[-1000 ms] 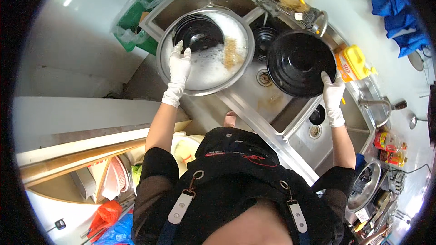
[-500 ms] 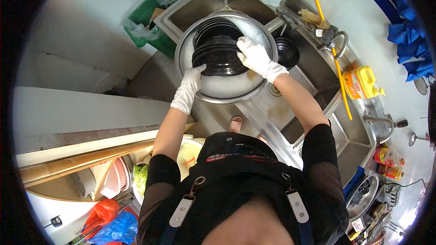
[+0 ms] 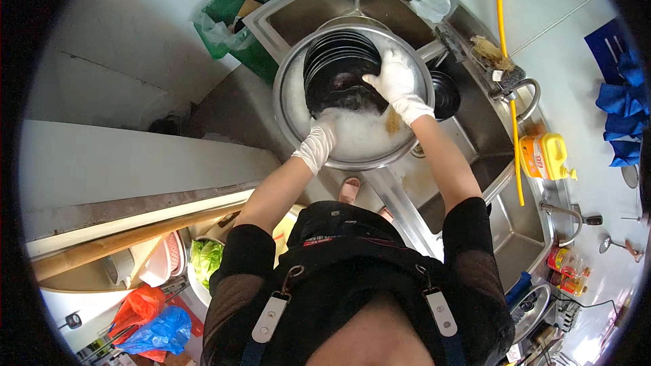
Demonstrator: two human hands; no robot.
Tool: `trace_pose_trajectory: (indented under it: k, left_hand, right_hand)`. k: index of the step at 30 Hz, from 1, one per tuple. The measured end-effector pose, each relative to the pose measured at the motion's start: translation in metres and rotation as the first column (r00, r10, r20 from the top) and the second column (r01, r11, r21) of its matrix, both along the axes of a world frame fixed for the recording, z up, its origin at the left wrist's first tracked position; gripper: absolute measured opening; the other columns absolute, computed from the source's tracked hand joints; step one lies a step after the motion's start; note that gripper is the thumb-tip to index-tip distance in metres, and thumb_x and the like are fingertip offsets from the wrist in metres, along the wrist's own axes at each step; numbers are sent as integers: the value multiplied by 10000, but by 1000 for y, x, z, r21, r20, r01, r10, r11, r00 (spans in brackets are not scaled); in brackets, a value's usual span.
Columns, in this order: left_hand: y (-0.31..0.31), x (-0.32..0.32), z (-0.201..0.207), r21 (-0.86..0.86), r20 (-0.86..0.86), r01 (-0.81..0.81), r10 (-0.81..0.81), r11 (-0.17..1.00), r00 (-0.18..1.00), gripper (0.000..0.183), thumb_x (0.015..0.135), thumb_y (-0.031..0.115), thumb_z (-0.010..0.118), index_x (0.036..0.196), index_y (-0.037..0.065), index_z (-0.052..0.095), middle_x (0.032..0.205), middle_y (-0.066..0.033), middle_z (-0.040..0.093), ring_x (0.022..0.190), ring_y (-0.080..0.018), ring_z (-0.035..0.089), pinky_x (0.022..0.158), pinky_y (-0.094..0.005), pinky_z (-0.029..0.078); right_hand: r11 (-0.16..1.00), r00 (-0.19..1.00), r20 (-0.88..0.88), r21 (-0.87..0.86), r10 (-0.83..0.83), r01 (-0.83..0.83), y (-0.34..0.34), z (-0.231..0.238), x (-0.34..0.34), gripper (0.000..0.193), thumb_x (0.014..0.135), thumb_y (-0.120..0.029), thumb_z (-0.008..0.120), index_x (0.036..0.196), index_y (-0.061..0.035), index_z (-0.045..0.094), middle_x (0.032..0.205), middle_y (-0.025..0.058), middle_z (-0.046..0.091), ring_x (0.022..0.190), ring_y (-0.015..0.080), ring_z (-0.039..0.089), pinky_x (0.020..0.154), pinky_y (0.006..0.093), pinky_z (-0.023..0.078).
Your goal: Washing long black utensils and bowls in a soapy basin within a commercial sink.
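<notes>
A large metal basin (image 3: 285, 122) full of white suds stands at the sink. In it sits a stack of black bowls or plates (image 3: 339, 46), their curved rims showing at the far side and the nearer part under dark water and foam. My right hand (image 3: 395, 85), in a white glove, is at the stack's right edge, thumb stretched left and apart from the fingers. At the near left of the stack, my gloved left hand (image 3: 326, 127) reaches into the suds, which hide its fingers. A yellowish-brown patch, perhaps a scrubber (image 3: 393, 120), shows in the foam by my right wrist.
Steel sink basins (image 3: 319, 7) lie behind and to the right. A black bowl (image 3: 444, 95) rests right of the basin. A yellow hose (image 3: 502, 13) hangs past a tap (image 3: 532, 98) and a yellow jug (image 3: 546, 156). A green bin (image 3: 224, 24) stands back left.
The black stack has gone from being held up, tilted, between both hands to lying lower in the suds. My right hand's fingers have spread; my left hand has sunk into the foam.
</notes>
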State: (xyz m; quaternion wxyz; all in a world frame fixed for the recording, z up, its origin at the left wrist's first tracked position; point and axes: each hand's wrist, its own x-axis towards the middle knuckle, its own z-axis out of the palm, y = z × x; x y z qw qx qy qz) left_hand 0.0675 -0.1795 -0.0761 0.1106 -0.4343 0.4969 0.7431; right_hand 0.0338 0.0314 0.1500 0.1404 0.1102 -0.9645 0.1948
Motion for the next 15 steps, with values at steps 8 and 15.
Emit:
trace_pose_trajectory:
  k: [8,15]
  left_hand:
    - [35,26,137,-113,-281,-264,224,958,933,370,841,236,708,1081,-26,605,1050,-123,630,880,-242,579,851,-328,454]
    - [30,7,219,-886,-422,-243,-472,395,774,439,838,164,653,1247,39,558,1100,-219,644,1031,-341,620,908,-388,457]
  right_hand:
    - [955,934,229,-180,273,-235,-23,11,-61,820,773,-231,750,1456,-95,315,1484,196,321,1368,331,320,1129,366,275]
    - [757,993,118,-649,0,77,9,-64,-33,602,826,-172,708,1370,-87,464,1140,192,642,1055,294,608,958,338,436]
